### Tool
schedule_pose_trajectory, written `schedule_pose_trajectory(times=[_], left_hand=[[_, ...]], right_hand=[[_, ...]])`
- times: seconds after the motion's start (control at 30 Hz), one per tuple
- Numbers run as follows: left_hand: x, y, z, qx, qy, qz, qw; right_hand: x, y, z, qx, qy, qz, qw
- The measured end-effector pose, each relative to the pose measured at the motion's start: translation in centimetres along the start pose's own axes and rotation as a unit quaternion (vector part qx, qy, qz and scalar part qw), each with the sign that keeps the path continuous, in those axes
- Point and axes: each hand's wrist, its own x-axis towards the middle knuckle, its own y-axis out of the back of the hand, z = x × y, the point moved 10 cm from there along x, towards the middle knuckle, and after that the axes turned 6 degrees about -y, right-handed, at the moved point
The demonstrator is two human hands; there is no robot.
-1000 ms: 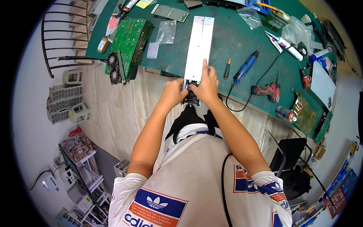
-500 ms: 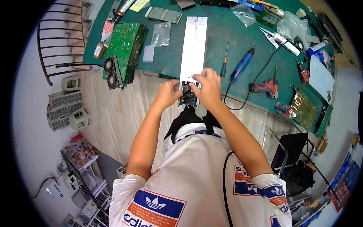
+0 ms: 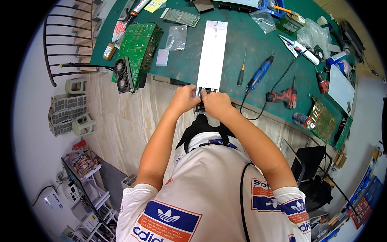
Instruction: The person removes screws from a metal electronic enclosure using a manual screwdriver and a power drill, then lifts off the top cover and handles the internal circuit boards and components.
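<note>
A long silver metal case (image 3: 212,54) lies lengthwise on the green table, its near end reaching past the table's front edge. A dark fan unit (image 3: 199,108) shows at that near end, mostly covered by my hands. My left hand (image 3: 185,99) is closed on the left side of this end, thumb and fingers bent around the edge. On the other side my right hand (image 3: 217,104) is curled over the fan, its thumb near the case's end edge. The right fingertips are partly hidden. Both hands nearly meet over the fan.
An orange-handled screwdriver (image 3: 242,73), a blue corded power tool (image 3: 260,72) and a red drill (image 3: 285,98) lie to the right. At left stands a green circuit board (image 3: 137,50) with black fans (image 3: 123,74). A spray can (image 3: 303,120) lies by the front edge.
My right hand has drawn back from the case's top and now curls over the fan end. My left hand stays at the left edge. The view has shifted slightly.
</note>
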Motion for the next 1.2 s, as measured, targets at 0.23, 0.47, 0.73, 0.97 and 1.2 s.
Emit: schedule_pose_trajectory(times=[0.23, 0.47, 0.73, 0.97, 1.2], left_hand=[[-0.3, -0.1, -1.4, -0.042, -0.004, 0.008, 0.999], [-0.3, -0.1, -1.1, -0.034, -0.017, 0.015, 0.999], [-0.6, 0.0, -0.5, 0.024, -0.062, 0.051, 0.997], [-0.3, -0.4, -1.3, -0.005, -0.053, 0.03, 0.998], [-0.2, -0.2, -0.9, -0.046, -0.048, 0.014, 0.998]], right_hand=[[0.9, -0.2, -0.2, -0.001, 0.027, 0.056, 0.998], [0.7, 0.0, 0.0, -0.01, 0.024, 0.068, 0.997], [1.2, 0.1, 0.5, 0.017, 0.0, 0.062, 0.998], [2.1, -3.3, 2.0, 0.364, -0.172, -0.145, 0.904], [1.5, -5.8, 2.9, 0.534, -0.222, -0.198, 0.792]])
